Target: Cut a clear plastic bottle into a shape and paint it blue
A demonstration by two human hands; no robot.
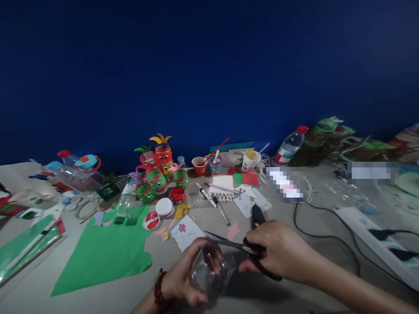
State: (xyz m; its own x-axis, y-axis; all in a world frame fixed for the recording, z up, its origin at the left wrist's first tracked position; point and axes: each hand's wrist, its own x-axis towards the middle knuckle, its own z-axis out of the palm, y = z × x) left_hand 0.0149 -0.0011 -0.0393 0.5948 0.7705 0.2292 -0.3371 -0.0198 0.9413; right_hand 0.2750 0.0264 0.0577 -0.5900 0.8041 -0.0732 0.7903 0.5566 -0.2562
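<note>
My left hand (188,279), with a dark red bead bracelet (159,285) at the wrist, is closed around a clear plastic piece (212,274) that looks like the cut end of a bottle. Black-handled scissors (240,246) are in my right hand (278,246), fingers through the handles. Their blades are apart and lie at the upper rim of the plastic, pointing left; whether they bite into it I cannot tell. Just behind the right hand lies a black glue gun (258,214). A white paper with a red pattern (188,233) is beyond the plastic.
Green paper (104,253) covers the left of the table. Painted bottle cups (157,179), a white paint jar (164,208) and pens (221,210) stand or lie ahead. A power strip (376,240) with black cables is at the right, and a blue wall (209,78) rises behind.
</note>
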